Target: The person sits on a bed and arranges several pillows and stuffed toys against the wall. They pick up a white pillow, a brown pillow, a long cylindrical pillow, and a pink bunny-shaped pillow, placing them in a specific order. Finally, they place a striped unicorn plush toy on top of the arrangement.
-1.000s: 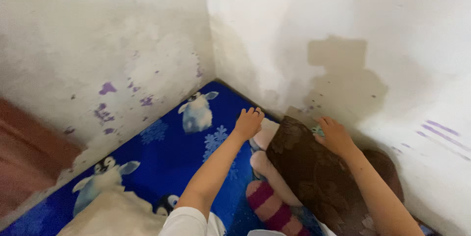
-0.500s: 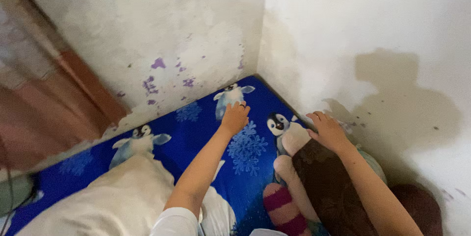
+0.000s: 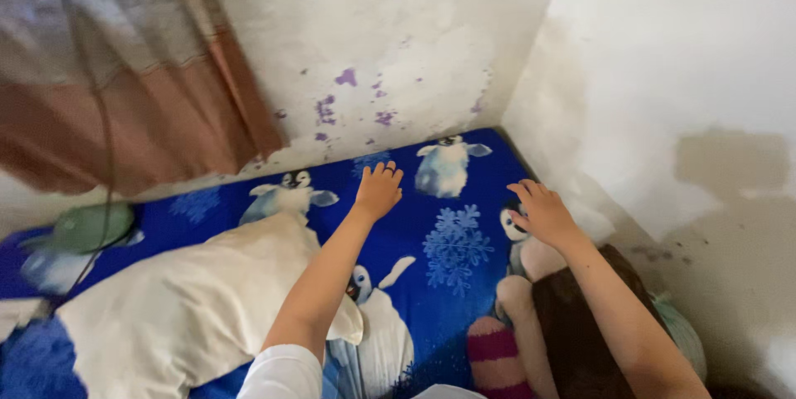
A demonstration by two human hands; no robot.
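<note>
Blue penguin-print bedsheet (image 3: 448, 270), soft cloth with white snowflakes, lies spread over the mattress right into the corner where the two stained white walls (image 3: 398, 42) meet. Left hand (image 3: 378, 191) is pressed flat on that sheet near the back wall, fingers fanned wide, gripping nothing. Right hand (image 3: 543, 215) is flat too, fingers loosely spread and empty, resting on the sheet's edge toward the side wall, just above a penguin's head.

Both palms down, both open; judging by that, this looks like smoothing or pressing the cloth flat. To do it well, keep the palms flat and slide outward toward the walls, so creases run off the edge rather than bunch between the hands.

Around the sheet: a cream rectangular fabric pillow (image 3: 178, 308) lies on its near left part, touching the left forearm. On its near right part sits a heap: a dark brown leaf-patterned cloth (image 3: 580, 333), a plush toy limb with pink and red stripes (image 3: 495, 355) beside it, and a pale green bit (image 3: 685, 333) against the wall. That heap crowds the right arm and covers the cloth there. A rust-brown curtain (image 3: 124, 100) hangs beyond the sheet's far left, and a green rounded object (image 3: 87, 227), too blurred to identify, rests below it.
</note>
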